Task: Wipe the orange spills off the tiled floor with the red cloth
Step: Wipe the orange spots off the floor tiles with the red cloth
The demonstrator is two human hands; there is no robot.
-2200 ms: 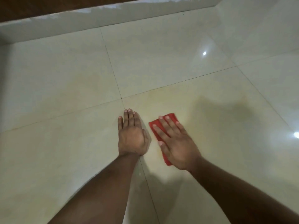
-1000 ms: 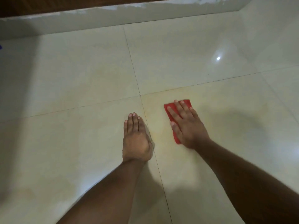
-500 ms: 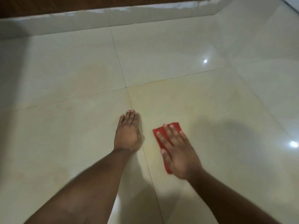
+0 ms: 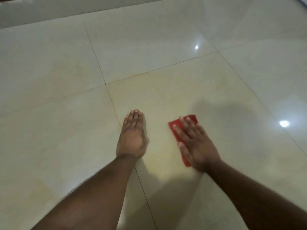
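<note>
On the glossy cream tiled floor (image 4: pixel 166 39), toward five o'clock of the head view, the right hand (image 4: pixel 196 145) lies flat over a folded red cloth (image 4: pixel 192 118), palm down with its fingers (image 4: pixel 180 132) straight and slightly spread, pressing the cloth against the tile rather than clutching it. Red shows past the fingertips at the far end, along the thumb side, and as a small corner near the heel of the hand. At six o'clock, well apart from the cloth, the left hand (image 4: pixel 132 138) rests palm down on the same tile, fingers straight and held close together, holding nothing, just right of a grout line (image 4: pixel 114 107) that runs from twelve toward six. A faint yellowish-orange tint (image 4: pixel 166 97) lies over the tile around and beyond both hands; its edges are too soft to trace. A second grout line crosses from nine toward two o'clock. At eleven o'clock a pale skirting (image 4: pixel 49 9) borders the floor, and two bright light reflections (image 4: pixel 284 123) sit at three and one o'clock.
</note>
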